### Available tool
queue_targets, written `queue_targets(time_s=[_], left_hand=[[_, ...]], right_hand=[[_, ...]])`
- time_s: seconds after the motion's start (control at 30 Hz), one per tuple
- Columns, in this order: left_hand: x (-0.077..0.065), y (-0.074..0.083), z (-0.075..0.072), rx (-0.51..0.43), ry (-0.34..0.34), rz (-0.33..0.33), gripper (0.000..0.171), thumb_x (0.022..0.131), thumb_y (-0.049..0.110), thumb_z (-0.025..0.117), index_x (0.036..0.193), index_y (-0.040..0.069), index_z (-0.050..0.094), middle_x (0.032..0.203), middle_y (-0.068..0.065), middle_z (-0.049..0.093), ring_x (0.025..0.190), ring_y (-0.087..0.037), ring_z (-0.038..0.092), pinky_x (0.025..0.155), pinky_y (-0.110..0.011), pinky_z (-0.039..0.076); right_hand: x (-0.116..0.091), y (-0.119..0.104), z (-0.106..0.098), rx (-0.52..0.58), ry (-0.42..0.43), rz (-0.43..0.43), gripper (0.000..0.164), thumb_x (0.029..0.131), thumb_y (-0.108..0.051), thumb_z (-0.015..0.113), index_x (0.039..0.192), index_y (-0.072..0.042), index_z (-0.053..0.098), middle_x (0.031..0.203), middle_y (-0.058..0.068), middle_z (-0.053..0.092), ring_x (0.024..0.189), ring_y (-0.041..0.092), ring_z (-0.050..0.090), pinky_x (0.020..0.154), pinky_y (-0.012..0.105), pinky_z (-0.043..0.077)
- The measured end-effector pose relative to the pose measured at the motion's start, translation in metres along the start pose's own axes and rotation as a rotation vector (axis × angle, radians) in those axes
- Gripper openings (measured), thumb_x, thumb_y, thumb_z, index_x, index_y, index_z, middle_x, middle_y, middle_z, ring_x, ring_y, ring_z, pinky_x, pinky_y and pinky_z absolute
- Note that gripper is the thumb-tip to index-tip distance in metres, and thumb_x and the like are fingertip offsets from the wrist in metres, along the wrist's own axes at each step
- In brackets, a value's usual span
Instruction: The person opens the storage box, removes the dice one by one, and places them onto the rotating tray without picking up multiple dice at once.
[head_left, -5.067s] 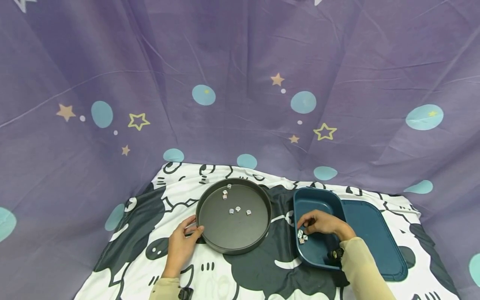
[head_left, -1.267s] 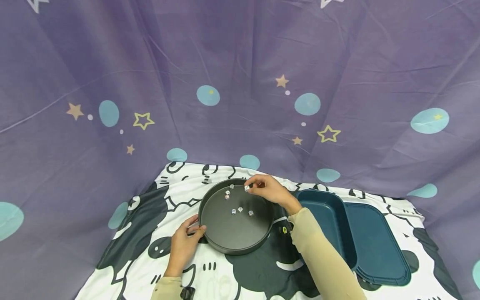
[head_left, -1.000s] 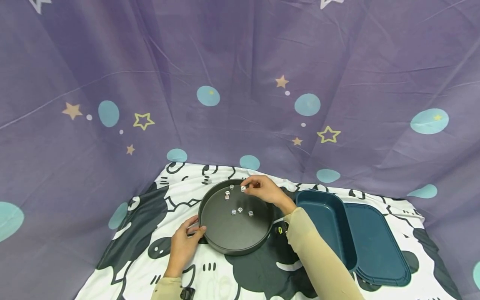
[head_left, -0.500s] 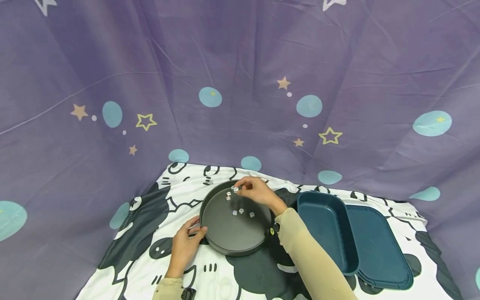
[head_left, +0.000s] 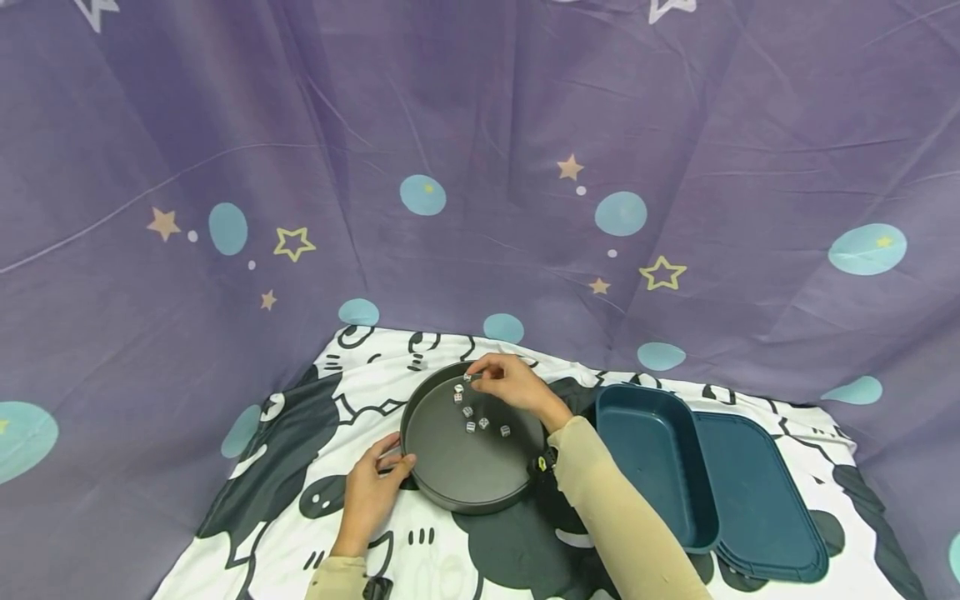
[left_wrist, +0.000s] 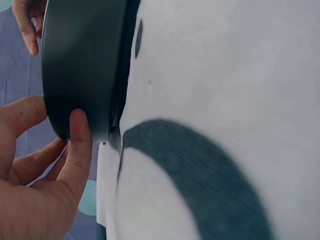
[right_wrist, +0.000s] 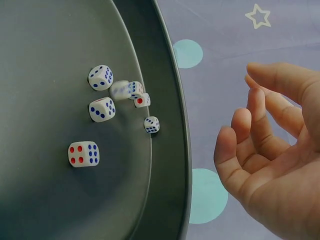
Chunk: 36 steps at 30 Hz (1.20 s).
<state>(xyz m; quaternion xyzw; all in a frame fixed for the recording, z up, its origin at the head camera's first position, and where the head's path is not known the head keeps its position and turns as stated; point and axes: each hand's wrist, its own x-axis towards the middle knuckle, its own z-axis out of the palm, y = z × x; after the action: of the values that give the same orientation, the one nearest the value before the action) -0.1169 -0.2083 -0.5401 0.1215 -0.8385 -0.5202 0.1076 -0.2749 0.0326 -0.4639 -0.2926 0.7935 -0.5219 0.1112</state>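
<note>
A round dark pan [head_left: 468, 467] stands on the patterned cloth, with several white dice inside. My left hand [head_left: 369, 493] grips its near-left side, thumb at the rim and fingers against the outer wall, as the left wrist view shows [left_wrist: 55, 175]. Over the far part of the pan hovers my right hand [head_left: 513, 385], fingers loosely bent and nothing between them in the right wrist view [right_wrist: 270, 135]. Among the dice, one blurred die [right_wrist: 120, 90] is in motion; a die with red and blue pips [right_wrist: 84, 154] lies apart from the others.
Right of the pan sits a blue rectangular box [head_left: 711, 521], with no dice seen in its visible part. A matching blue lid [head_left: 772, 500] lies against its right side. Behind the table hangs a purple curtain [head_left: 480, 250].
My right hand has come from the box to the pan, moved left over it and let go of a die, which is now inside among the others. The left hand stays at the rim.
</note>
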Motion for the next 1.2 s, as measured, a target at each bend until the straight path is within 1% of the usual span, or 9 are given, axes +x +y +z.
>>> queue_targets(time_s=[0.27, 0.37, 0.43, 0.57, 0.67, 0.77, 0.9, 1.07, 1.2], left_hand=[[0.000, -0.002, 0.001, 0.009, -0.004, 0.006, 0.049, 0.090, 0.021, 0.077, 0.136, 0.009, 0.062, 0.122, -0.011, 0.069, 0.104, -0.023, 0.069, 0.095, -0.047, 0.047], [0.000, -0.001, 0.001, 0.009, 0.003, 0.016, 0.050, 0.090, 0.021, 0.077, 0.135, 0.008, 0.062, 0.121, -0.012, 0.070, 0.103, -0.024, 0.069, 0.095, -0.048, 0.047], [0.000, 0.000, 0.001, 0.007, 0.006, 0.017, 0.050, 0.089, 0.020, 0.078, 0.135, 0.008, 0.062, 0.120, -0.012, 0.070, 0.103, -0.025, 0.069, 0.095, -0.048, 0.047], [0.001, 0.001, 0.000, 0.010, 0.001, 0.005, 0.050, 0.090, 0.021, 0.077, 0.135, 0.008, 0.062, 0.120, -0.012, 0.070, 0.104, -0.025, 0.069, 0.095, -0.048, 0.047], [0.001, 0.001, -0.001, 0.019, -0.006, -0.003, 0.050, 0.090, 0.021, 0.077, 0.136, 0.009, 0.062, 0.122, -0.011, 0.069, 0.104, -0.024, 0.069, 0.094, -0.047, 0.048], [0.001, 0.001, -0.001, 0.024, -0.007, -0.009, 0.050, 0.090, 0.023, 0.077, 0.136, 0.011, 0.062, 0.122, -0.010, 0.069, 0.105, -0.023, 0.068, 0.094, -0.046, 0.048], [0.001, -0.001, -0.001, 0.020, -0.006, -0.008, 0.049, 0.091, 0.022, 0.077, 0.136, 0.010, 0.062, 0.120, -0.011, 0.070, 0.105, -0.023, 0.068, 0.095, -0.046, 0.047], [0.002, -0.003, 0.000, 0.007, -0.004, -0.004, 0.049, 0.090, 0.022, 0.077, 0.135, 0.010, 0.062, 0.119, -0.012, 0.071, 0.104, -0.025, 0.068, 0.097, -0.047, 0.046], [0.002, -0.003, 0.001, 0.007, -0.004, 0.000, 0.049, 0.090, 0.022, 0.077, 0.135, 0.010, 0.062, 0.118, -0.012, 0.071, 0.104, -0.024, 0.069, 0.097, -0.048, 0.046]], right_hand=[[-0.008, -0.003, -0.011, -0.001, 0.007, -0.002, 0.019, 0.093, -0.009, 0.071, 0.112, -0.008, 0.071, 0.082, 0.005, 0.061, 0.071, 0.016, 0.055, 0.069, 0.031, 0.047], [-0.014, -0.006, -0.020, -0.026, 0.014, -0.032, 0.018, 0.094, -0.010, 0.071, 0.112, -0.009, 0.072, 0.083, 0.007, 0.063, 0.072, 0.020, 0.056, 0.068, 0.032, 0.046], [-0.020, -0.008, -0.028, -0.039, 0.017, -0.045, 0.019, 0.094, -0.012, 0.071, 0.113, -0.010, 0.072, 0.084, 0.007, 0.063, 0.073, 0.026, 0.057, 0.068, 0.033, 0.047], [-0.035, -0.009, -0.043, -0.062, 0.023, -0.045, 0.020, 0.095, -0.015, 0.070, 0.114, -0.011, 0.072, 0.086, 0.006, 0.065, 0.077, 0.037, 0.060, 0.068, 0.036, 0.049], [-0.047, -0.008, -0.055, -0.089, 0.031, -0.032, 0.019, 0.096, -0.018, 0.069, 0.114, -0.013, 0.072, 0.088, 0.004, 0.065, 0.079, 0.034, 0.062, 0.070, 0.037, 0.051], [-0.059, -0.008, -0.066, -0.117, 0.030, -0.028, 0.019, 0.097, -0.020, 0.069, 0.114, -0.015, 0.072, 0.088, 0.003, 0.066, 0.076, 0.026, 0.062, 0.070, 0.038, 0.052], [-0.074, -0.007, -0.080, -0.126, 0.029, -0.035, 0.019, 0.098, -0.018, 0.067, 0.116, -0.013, 0.071, 0.086, 0.004, 0.066, 0.071, 0.022, 0.060, 0.066, 0.037, 0.050], [-0.096, -0.002, -0.096, -0.126, 0.066, -0.014, 0.018, 0.098, -0.017, 0.067, 0.116, -0.012, 0.070, 0.084, 0.005, 0.064, 0.069, 0.028, 0.057, 0.062, 0.033, 0.046], [-0.114, 0.009, -0.105, -0.105, 0.093, 0.023, 0.020, 0.098, -0.014, 0.066, 0.117, -0.009, 0.069, 0.086, 0.012, 0.064, 0.067, 0.029, 0.054, 0.060, 0.032, 0.045]])
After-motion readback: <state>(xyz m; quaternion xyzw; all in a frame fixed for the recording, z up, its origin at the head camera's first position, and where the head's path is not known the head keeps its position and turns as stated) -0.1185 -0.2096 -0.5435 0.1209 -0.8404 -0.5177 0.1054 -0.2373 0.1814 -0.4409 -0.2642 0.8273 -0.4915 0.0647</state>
